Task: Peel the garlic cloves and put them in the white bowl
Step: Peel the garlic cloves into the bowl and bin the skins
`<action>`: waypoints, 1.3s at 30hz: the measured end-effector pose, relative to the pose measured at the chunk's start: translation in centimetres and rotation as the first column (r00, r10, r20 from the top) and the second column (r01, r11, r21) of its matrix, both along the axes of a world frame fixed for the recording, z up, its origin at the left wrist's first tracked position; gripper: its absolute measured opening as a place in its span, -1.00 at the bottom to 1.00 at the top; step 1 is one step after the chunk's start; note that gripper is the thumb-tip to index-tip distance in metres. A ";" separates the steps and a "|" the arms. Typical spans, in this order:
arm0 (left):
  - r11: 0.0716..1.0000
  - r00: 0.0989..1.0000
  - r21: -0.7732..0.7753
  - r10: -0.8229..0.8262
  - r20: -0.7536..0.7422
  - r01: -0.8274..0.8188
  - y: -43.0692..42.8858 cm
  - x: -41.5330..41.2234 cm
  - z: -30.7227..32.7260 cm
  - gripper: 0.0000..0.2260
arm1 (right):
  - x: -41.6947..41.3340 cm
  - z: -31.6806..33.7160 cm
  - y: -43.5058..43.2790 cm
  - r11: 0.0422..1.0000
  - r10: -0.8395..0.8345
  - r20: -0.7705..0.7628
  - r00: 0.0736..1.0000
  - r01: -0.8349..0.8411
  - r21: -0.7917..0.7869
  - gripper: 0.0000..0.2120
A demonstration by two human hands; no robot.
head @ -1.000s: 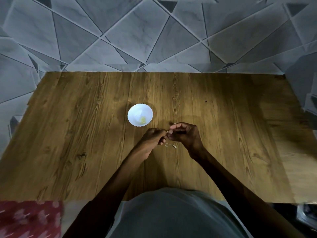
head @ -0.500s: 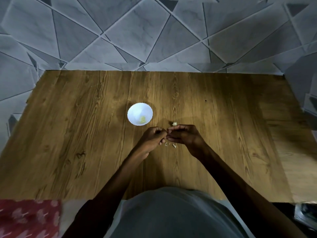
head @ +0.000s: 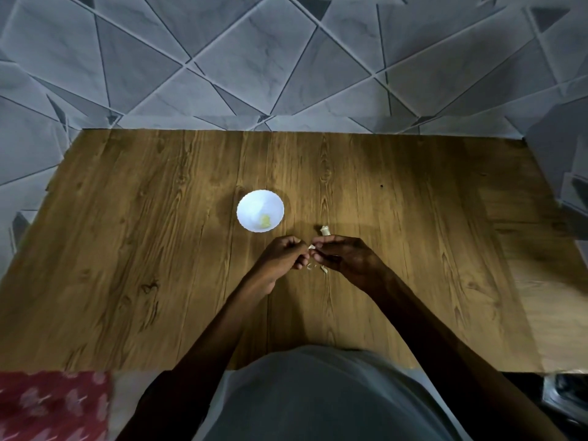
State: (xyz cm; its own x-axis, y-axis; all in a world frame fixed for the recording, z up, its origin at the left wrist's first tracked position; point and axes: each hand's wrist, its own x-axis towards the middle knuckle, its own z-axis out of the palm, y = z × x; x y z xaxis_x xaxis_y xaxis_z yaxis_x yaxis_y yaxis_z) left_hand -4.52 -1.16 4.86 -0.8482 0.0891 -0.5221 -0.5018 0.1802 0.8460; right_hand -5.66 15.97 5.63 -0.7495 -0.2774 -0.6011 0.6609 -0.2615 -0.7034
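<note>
1. Head view: the left hand [head: 283,256] and right hand [head: 345,259] both pinch one small pale garlic clove [head: 311,247] with curled fingers.
2. The round white bowl [head: 260,211] sits near them, well away from every edge of the brown wooden table [head: 143,249].

Garlic clove [head: 311,247] mostly hidden by pinching fingertips [head: 321,240], yellowish bit [head: 264,221] in white bowl [head: 251,205] too small to identify, red patterned cloth [head: 54,405] cropped at seven o'clock

Wooden table [head: 152,256], white bowl [head: 254,202], garlic clove [head: 325,230], peel scraps [head: 324,268]
</note>
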 end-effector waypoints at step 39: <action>0.801 0.935 -0.594 -0.265 -0.237 0.076 -0.3 -1.7 -4.8 -0.82 | -0.1 -2.9 1.0 0.997 -0.072 -0.024 0.997 0.072 -0.003 -0.79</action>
State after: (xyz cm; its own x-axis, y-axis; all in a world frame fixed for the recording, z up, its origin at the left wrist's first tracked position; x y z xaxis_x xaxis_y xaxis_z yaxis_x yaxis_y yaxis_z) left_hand -6.19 -1.43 0.10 -0.9672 0.0156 -0.2534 -0.1616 0.7318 0.6620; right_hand -5.75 16.97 2.68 -0.7818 -0.2238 -0.5820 0.6232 -0.3090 -0.7184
